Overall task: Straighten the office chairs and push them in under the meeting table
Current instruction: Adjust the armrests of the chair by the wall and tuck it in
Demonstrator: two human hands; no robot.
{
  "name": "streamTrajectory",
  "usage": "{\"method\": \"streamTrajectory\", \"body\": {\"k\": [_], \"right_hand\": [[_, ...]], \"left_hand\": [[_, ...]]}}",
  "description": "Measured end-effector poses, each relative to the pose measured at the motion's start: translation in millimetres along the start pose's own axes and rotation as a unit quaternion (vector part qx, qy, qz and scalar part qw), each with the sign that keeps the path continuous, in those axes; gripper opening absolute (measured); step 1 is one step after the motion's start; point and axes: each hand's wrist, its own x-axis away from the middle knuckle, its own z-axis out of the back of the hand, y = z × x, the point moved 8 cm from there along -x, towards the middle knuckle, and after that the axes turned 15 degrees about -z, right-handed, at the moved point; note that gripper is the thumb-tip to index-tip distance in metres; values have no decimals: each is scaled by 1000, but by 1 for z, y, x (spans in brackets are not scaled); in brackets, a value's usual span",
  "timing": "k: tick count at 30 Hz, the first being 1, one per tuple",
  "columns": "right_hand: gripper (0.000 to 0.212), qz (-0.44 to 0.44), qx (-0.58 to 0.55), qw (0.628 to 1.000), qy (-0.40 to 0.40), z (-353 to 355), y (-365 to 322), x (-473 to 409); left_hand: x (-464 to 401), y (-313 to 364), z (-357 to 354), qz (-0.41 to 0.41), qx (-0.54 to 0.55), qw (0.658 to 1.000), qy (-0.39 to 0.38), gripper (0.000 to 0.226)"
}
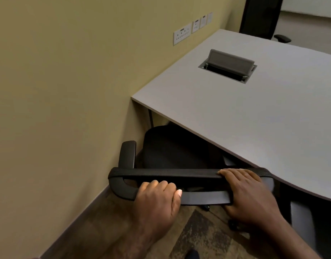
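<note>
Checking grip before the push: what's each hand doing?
Left hand: grips the chair back lower bar.
Right hand: grips the chair back's top edge.

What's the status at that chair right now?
Both hands gripping chair back: left hand, right hand. Seat partly under table. Wall close beside armrest.

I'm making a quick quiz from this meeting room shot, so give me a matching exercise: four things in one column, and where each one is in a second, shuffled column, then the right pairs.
Things:
1. left hand
2. right hand
3. cable box lid
4. wall sockets

Places:
A. on the yellow wall above the table's far corner
B. standing open in the tabletop
C. on the chair back's top edge
D. gripping the chair back's lower bar

Pairs: 1-D, 2-C, 3-B, 4-A
</note>
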Motion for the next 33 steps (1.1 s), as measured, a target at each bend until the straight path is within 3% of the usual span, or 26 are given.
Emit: {"method": "streamTrajectory", "body": {"k": [4,8,12,16,24,29,33], "right_hand": [[77,14,11,999,-34,-3,11,-6],[99,36,18,995,-90,-8,17,-11],[122,51,-38,990,-128,2,12,-12],[114,96,-74,990,-76,35,-12,-31],[94,174,-18,984,14,65,-133,-110],[97,165,-8,986,-1,36,-221,-166],[107,96,-31,993,-59,-12,-266,-207]], "left_hand": [[-2,9,-3,9,14,1000,-20,35],[-2,6,1,39,99,994,-32,27],[-9,-33,38,48,114,991,54,26],[-16,-118,65,59,44,992,99,29],[-13,-261,8,87,31,996,-11,40],[-9,-321,-42,86,86,991,-54,51],[4,-369,-97,149,199,964,-91,56]]}}
